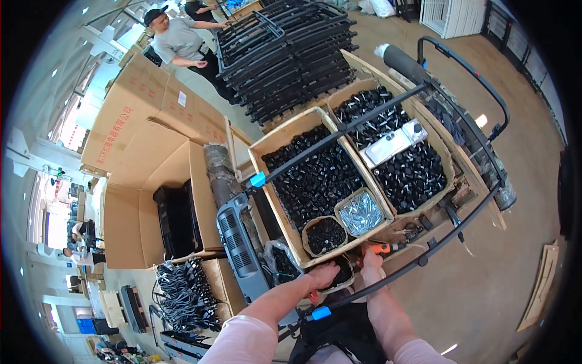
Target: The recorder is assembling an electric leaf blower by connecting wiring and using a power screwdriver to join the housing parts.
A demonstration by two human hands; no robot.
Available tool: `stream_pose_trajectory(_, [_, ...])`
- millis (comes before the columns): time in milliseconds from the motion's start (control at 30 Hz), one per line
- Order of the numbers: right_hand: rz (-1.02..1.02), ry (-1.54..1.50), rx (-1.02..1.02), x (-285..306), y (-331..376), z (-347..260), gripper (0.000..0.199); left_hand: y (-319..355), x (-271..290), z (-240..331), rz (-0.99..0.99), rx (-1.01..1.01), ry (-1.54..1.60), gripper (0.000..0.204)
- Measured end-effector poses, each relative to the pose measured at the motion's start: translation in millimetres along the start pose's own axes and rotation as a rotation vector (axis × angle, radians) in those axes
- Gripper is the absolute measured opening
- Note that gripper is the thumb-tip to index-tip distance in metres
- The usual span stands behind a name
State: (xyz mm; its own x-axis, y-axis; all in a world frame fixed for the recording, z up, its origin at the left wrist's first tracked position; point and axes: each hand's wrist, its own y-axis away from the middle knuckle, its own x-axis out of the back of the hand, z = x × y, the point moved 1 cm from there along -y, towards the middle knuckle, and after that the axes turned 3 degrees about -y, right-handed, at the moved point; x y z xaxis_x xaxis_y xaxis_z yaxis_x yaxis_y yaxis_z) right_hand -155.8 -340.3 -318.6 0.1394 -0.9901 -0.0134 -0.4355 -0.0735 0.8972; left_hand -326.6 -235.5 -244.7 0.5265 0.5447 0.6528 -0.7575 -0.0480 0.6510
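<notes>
Low in front of me, my left hand (pixel 323 275) reaches into a small container (pixel 344 284) of black parts. Its fingertips are hidden there, so I cannot tell whether they hold anything. My right hand (pixel 371 261), just beside it, is closed around an orange power driver (pixel 380 248) with a dark nose pointing right. A black tubular frame (pixel 397 273) with blue tabs (pixel 321 312) spans over the bins and passes across my forearms. Under my left wrist shows a red piece (pixel 313 296), its kind unclear.
A wooden bin (pixel 252 151) holds black parts, a tub of silver screws (pixel 361 213) and a tub of small black pieces (pixel 325 236). Right of it stands another filled bin (pixel 447 161). Cardboard box (pixel 130 206), cable bundle (pixel 185 294) at left; stacked frames (pixel 288 60) and a person (pixel 182 45) behind.
</notes>
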Motion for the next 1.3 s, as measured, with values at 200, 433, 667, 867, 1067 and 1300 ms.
stream_pose_trajectory(200, [-0.182,-0.265,0.199,52.5,14.3,-33.0,0.017,-12.8,4.8,1.5,0.038,0.319,0.495,0.044])
stream_pose_trajectory(433, [-0.546,-0.264,-0.092,125.4,70.9,-77.3,0.014,-20.2,10.7,3.4,0.026,0.285,0.591,0.039])
stream_pose_trajectory(667, [-0.486,-0.24,-0.037,193.3,124.1,-73.1,0.022,-1.5,6.9,4.8,-0.065,0.278,1.416,0.027])
stream_pose_trajectory(867, [-0.564,-0.201,0.367,219.6,204.2,-97.4,0.049,27.2,38.0,13.0,-0.13,0.107,1.631,0.023])
stream_pose_trajectory(1067, [-0.746,0.195,1.085,202.9,281.1,-160.7,0.07,84.0,82.5,39.5,0.063,-0.089,1.79,0.027])
stream_pose_trajectory(1300, [-0.958,0.405,1.062,142.7,306.7,-188.8,0.061,140.0,104.2,87.9,0.612,-0.088,1.943,0.033])
